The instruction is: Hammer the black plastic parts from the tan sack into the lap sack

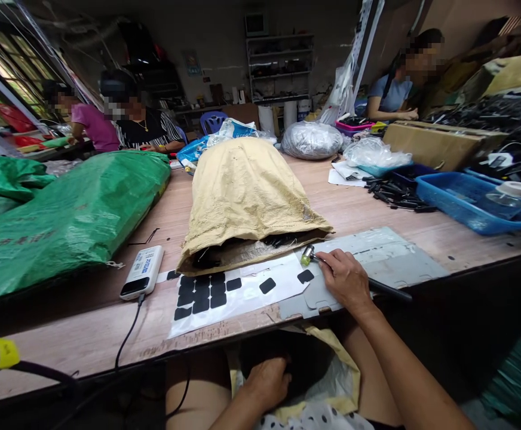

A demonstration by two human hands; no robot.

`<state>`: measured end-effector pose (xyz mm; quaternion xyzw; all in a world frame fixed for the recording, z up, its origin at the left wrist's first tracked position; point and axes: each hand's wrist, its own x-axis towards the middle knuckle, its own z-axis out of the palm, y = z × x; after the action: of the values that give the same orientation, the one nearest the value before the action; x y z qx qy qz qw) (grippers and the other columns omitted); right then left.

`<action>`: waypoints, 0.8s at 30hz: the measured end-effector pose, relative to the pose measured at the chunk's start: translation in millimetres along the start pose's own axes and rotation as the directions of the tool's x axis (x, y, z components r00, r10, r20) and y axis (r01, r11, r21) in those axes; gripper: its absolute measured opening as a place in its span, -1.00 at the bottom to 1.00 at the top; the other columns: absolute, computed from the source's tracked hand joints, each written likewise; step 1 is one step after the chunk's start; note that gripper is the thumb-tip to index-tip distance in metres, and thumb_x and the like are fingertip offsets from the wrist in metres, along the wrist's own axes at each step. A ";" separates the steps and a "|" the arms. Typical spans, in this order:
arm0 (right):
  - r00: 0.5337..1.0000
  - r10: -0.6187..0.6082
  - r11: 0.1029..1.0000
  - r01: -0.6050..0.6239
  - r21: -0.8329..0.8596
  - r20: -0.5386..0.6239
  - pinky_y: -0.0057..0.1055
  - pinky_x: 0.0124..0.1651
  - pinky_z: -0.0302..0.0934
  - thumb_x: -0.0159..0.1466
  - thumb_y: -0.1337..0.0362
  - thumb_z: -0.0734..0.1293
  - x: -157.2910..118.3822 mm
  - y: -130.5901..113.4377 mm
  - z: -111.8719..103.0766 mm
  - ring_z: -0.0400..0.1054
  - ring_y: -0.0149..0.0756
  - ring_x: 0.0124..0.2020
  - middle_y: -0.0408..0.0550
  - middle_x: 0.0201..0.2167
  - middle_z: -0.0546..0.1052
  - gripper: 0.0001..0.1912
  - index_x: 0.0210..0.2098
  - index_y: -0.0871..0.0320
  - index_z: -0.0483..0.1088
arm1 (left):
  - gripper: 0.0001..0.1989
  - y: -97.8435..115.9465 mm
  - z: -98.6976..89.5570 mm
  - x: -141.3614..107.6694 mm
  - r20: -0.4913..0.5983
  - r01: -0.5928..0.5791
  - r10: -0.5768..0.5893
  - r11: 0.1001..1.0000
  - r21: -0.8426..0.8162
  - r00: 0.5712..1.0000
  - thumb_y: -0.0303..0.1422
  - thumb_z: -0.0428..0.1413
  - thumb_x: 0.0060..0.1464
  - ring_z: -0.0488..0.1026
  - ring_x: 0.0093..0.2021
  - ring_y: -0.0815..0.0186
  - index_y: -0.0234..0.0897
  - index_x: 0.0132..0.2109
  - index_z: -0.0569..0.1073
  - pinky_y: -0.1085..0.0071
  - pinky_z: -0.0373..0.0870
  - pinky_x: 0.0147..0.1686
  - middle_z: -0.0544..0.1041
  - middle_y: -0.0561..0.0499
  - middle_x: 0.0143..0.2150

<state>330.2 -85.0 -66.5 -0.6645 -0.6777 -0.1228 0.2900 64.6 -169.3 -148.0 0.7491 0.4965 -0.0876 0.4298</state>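
While the hammer [307,255] is lying low over the grey board [388,254] near the table's front edge, its yellow-green tip pointing left, your right hand [345,278] is closing around its dark handle, thumb and fingers wrapped, knuckles up. The handle's end is sticking out to the right beneath your wrist, and your forearm is slanting up from the lower right. Just left of the hammer, a white sheet [247,301] is carrying black squares, and behind it a beige sack [247,191] is lying with its mouth facing you. Below the table, your left hand [267,382] is reaching into the open lap sack [352,373], fingers curling inward; whether they are gripping anything, you cannot tell.
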 end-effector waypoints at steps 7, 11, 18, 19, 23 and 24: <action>1.000 -0.011 1.000 0.011 -0.013 0.001 -0.30 -0.13 0.11 0.38 0.26 0.25 -0.4 0.7 0.5 0.26 -0.20 -0.21 -0.05 -0.27 0.48 -0.74 -0.02 0.04 0.52 | -0.75 39.3 -134.0 -55.7 -0.189 -0.369 0.361 0.929 -0.007 0.913 -0.21 0.03 0.27 0.54 -0.23 0.29 -0.12 -0.09 0.59 0.44 0.42 -0.23 0.63 0.05 -0.20; 1.000 -0.008 1.000 0.008 -0.004 -0.002 -0.31 -0.13 0.10 0.38 0.26 0.25 -0.5 1.0 1.5 0.26 -0.21 -0.21 -0.06 -0.27 0.48 -0.75 -0.02 0.04 0.51 | -0.69 5.3 -209.9 -44.8 -0.758 0.070 0.135 0.970 0.232 0.638 -0.29 -0.04 0.29 0.53 -0.06 0.13 -0.22 0.00 0.55 0.27 0.43 -0.04 0.58 -0.10 -0.03; 1.000 0.001 1.000 -0.001 0.005 0.006 -0.31 -0.13 0.11 0.36 0.28 0.26 0.8 0.5 0.1 0.26 -0.21 -0.20 -0.05 -0.27 0.48 -0.74 -0.02 0.04 0.51 | -0.60 -24.7 -240.5 -20.7 -0.746 0.530 -0.134 0.785 0.322 0.652 -0.44 -0.05 0.19 0.54 -0.03 -0.12 -0.23 0.09 0.54 0.10 0.47 -0.15 0.54 -0.30 -0.01; 1.000 0.003 1.000 -0.003 0.005 0.009 -0.31 -0.13 0.11 0.36 0.28 0.26 1.0 0.1 -0.2 0.26 -0.21 -0.20 -0.05 -0.27 0.48 -0.74 -0.02 0.04 0.51 | -0.59 -23.8 -240.2 -20.4 -0.751 0.532 -0.130 0.782 0.323 0.647 -0.44 -0.05 0.19 0.53 -0.02 -0.12 -0.20 0.11 0.53 0.10 0.47 -0.14 0.54 -0.29 0.00; 1.000 0.012 1.000 -0.012 0.003 0.020 -0.31 -0.12 0.09 0.37 0.28 0.26 1.0 -0.9 -0.9 0.25 -0.21 -0.20 -0.06 -0.26 0.48 -0.74 -0.02 0.04 0.51 | -0.59 -22.0 -241.5 -19.4 -0.733 0.527 -0.131 0.778 0.342 0.668 -0.41 -0.03 0.19 0.53 -0.01 -0.10 -0.21 0.13 0.50 0.12 0.47 -0.13 0.57 -0.27 -0.03; 1.000 0.014 1.000 -0.014 0.002 0.021 -0.31 -0.12 0.09 0.37 0.28 0.26 0.9 -1.0 -1.0 0.25 -0.21 -0.20 -0.06 -0.26 0.48 -0.74 -0.01 0.03 0.51 | -0.60 -22.4 -242.1 -19.0 -0.722 0.517 -0.126 0.781 0.350 0.680 -0.39 -0.02 0.19 0.53 -0.02 -0.10 -0.22 0.13 0.50 0.13 0.47 -0.12 0.58 -0.26 -0.05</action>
<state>329.5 -84.9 -64.9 -0.6702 -0.6762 -0.1130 0.2844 -34.7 -1.9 -0.9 0.7130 0.7003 -0.0263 -0.0225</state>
